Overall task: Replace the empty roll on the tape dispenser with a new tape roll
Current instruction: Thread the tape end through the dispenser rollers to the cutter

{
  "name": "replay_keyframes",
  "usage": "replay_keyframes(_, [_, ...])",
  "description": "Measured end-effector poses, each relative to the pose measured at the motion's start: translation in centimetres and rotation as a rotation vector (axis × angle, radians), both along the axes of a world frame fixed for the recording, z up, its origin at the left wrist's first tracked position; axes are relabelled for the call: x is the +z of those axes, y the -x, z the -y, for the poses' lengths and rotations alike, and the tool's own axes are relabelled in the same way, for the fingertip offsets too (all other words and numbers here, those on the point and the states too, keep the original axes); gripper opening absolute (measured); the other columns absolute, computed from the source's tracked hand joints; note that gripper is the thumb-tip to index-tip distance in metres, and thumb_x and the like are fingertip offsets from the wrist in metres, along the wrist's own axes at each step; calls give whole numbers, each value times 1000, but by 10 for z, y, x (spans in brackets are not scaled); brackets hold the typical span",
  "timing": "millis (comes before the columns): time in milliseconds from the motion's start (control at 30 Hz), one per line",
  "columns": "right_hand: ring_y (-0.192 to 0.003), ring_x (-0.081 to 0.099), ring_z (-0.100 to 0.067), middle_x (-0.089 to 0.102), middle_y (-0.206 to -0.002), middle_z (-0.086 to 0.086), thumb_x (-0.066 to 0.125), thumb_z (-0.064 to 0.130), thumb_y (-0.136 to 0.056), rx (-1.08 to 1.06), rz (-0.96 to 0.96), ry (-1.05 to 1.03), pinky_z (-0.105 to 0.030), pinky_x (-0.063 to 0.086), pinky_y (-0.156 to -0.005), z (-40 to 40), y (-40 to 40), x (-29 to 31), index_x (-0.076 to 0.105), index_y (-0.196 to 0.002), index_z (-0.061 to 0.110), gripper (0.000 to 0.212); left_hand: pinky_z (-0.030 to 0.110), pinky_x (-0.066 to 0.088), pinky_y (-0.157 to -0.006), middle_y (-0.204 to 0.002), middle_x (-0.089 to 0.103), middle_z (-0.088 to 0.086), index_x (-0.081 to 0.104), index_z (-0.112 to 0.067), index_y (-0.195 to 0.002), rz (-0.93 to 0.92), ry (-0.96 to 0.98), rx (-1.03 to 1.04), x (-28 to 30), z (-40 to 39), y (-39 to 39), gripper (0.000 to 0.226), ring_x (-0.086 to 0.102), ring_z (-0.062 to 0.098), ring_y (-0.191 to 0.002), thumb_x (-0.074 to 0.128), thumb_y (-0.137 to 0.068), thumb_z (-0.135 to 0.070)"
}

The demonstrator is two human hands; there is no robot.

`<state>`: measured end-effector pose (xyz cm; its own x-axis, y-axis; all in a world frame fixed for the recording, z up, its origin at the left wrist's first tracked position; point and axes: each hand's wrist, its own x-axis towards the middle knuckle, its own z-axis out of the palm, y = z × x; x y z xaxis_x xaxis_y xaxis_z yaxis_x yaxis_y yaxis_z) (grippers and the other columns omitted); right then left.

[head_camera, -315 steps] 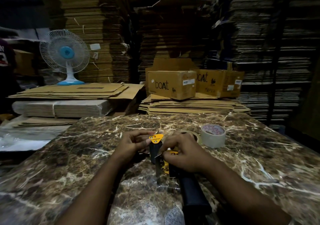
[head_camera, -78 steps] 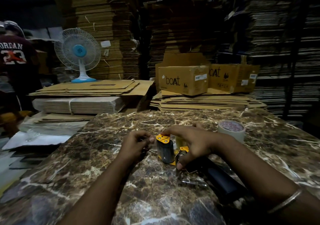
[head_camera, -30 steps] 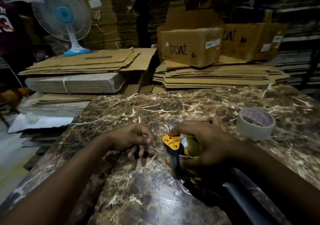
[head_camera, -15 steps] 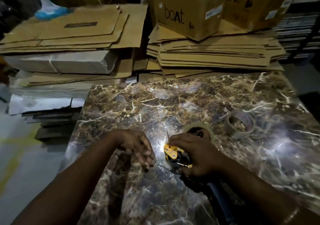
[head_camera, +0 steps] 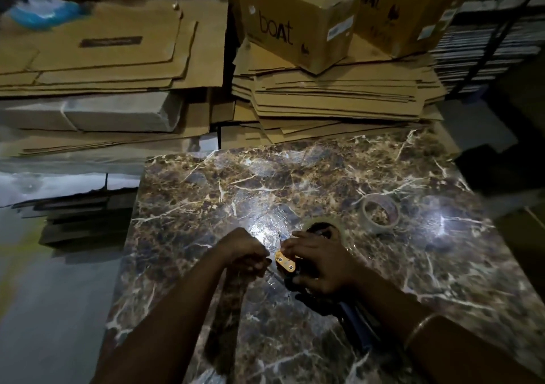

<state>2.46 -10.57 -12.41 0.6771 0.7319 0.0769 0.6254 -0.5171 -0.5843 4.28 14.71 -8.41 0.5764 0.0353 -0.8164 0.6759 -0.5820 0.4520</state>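
Right hand (head_camera: 321, 265) clenched over the black tape dispenser with a yellow-orange plate (head_camera: 284, 261), pressing it to the brown marbled desk (head_camera: 224, 194). Just left of its fingers (head_camera: 290, 246), the left hand (head_camera: 244, 251) has closed again, pinching something unresolved, probably clear film. Beyond the right fingers, a pale roll (head_camera: 324, 227) now sits on the dispenser, suggesting threading remains. Farther right, apart, lies a thin cardboard-cored roll (head_camera: 380, 214), likely the spent one.
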Motion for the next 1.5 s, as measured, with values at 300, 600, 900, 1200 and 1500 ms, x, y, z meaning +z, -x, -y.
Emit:
replay_keyframes(300, [-133, 57, -23, 65, -140, 3, 54, 40, -93, -380, 70, -4, -60, 42, -102, 6, 42, 8, 65, -130, 28, 41, 22, 29, -41, -59, 51, 4, 55, -8, -65, 270, -298, -55, -3, 26, 10, 22, 54, 19, -61, 72, -67, -20])
replay_keyframes(600, [-62, 59, -16, 60, -67, -1, 78, 60, -72, -1184, -689, -278, -38, 48, -65, 19, 74, 5, 58, -70, 15, 50, 22, 30, -43, -72, 55, 9, 45, -10, -63, 337, -400, -172, -4, 40, 5, 23, 57, 25, -72, 68, -67, -15])
replay_keyframes(900, [-74, 73, -24, 79, -87, -8, 46, 73, -92, -991, -1385, -510, -38, 59, -71, 35, 57, -19, 80, -102, 10, 72, 29, 47, -65, -65, 55, 5, 55, -8, -57, 227, -357, -166, -3, 43, -6, 28, 68, 29, -83, 69, -78, -21])
replay_keyframes(1200, [-39, 53, -19, 62, -57, -9, 39, 72, -85, -793, -1649, -470, -21, 39, -42, 26, 69, 8, 71, -81, 1, 78, 31, 57, -75, -75, 78, 7, 82, -15, -75, 301, -146, -140, -11, 20, -4, 8, 70, 20, -69, 75, -73, -15])
replay_keyframes(1500, [-52, 51, -30, 58, -71, -23, 69, 76, -68, -865, -1474, -513, -28, 38, -47, 56, 51, 6, 65, -101, -22, 103, 39, 60, -80, -70, 76, -6, 73, -48, -58, 596, 73, -45, -35, 32, -20, 28, 73, 20, -75, 65, -64, -21])
